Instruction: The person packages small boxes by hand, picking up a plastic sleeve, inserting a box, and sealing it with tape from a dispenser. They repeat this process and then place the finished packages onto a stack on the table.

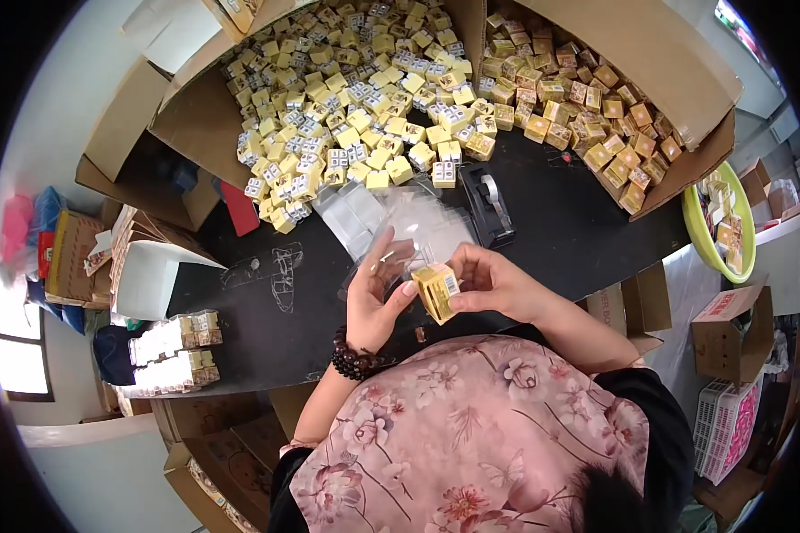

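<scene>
A small yellow printed box (pixel 436 294) with a barcode label is in front of my body, above the table's near edge. My right hand (pixel 498 284) is closed on its right side, thumb and fingers pinching it. The thumb of my left hand (pixel 372 300) is at the box's upper left edge, while the other fingers stretch upward and apart. Clear plastic sleeves (pixel 427 226) lie just beyond my hands, some partly hidden behind my left fingers. Beside them are a clear plastic tray (pixel 348 218) and a black tape dispenser (pixel 489 206).
A large pile of yellow and white boxes (pixel 356 98) spills from an open carton at the back. Another carton (pixel 684 169) holds gold boxes at right. A yellow-green basket (pixel 745 222) stands far right. Stacked boxes (pixel 176 351) and a red item (pixel 239 209) are at left.
</scene>
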The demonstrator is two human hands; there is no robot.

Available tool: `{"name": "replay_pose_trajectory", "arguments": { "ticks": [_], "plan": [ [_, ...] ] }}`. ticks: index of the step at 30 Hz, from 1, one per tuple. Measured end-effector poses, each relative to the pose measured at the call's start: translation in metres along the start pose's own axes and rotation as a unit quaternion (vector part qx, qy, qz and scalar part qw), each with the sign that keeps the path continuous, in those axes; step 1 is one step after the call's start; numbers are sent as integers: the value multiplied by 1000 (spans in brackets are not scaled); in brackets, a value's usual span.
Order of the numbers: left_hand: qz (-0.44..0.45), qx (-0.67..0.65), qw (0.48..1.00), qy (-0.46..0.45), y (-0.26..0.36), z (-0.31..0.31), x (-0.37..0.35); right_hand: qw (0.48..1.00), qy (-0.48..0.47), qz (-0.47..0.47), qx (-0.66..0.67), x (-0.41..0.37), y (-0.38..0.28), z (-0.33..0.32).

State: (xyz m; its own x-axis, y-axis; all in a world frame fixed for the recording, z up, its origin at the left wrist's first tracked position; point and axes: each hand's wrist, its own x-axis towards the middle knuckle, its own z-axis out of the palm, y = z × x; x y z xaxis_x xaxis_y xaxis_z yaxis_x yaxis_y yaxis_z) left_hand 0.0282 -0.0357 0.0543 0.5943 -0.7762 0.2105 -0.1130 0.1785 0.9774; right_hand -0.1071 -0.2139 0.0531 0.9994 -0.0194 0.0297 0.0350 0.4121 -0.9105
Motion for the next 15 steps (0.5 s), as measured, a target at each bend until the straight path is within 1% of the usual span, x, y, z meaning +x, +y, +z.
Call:
{"name": "replay_pose_trajectory", "arguments": {
  "ticks": [1,2,3,4,5,6,8,9,10,12,13,15],
  "plan": [
    [-14,-40,999,-7,2,-1,-4,998,23,-48,38,0,-8,9],
    [-29,-80,996,-13,4,-2,-8,988,100,-113,13,3,-21,18],
    [-10,-70,998,-3,5,1,-10,973,144,-170,-59,10,-23,18],
    [-10,-70,997,-4,5,1,-13,947,187,-226,-131,17,-26,14],
    [-17,-60,998,4,5,0,-15,914,205,-206,-282,21,-21,-2],
    [-22,-48,999,11,6,-1,-16,913,207,-208,-282,19,-25,0],
    [-17,-27,999,18,10,-3,-17,938,137,-106,-301,14,-35,7],
    [-14,-7,999,29,11,-3,-17,939,112,-93,-310,12,-36,9],
    [-15,-8,999,29,12,-3,-18,939,112,-92,-310,11,-36,7],
    [5,10,1000,2,13,-2,-20,964,76,-30,-254,10,-37,1],
    [5,10,1000,2,10,-2,-21,964,76,-29,-254,9,-40,0],
    [18,37,999,-22,3,-5,-21,959,80,32,-272,8,-48,1]
  ]
}}
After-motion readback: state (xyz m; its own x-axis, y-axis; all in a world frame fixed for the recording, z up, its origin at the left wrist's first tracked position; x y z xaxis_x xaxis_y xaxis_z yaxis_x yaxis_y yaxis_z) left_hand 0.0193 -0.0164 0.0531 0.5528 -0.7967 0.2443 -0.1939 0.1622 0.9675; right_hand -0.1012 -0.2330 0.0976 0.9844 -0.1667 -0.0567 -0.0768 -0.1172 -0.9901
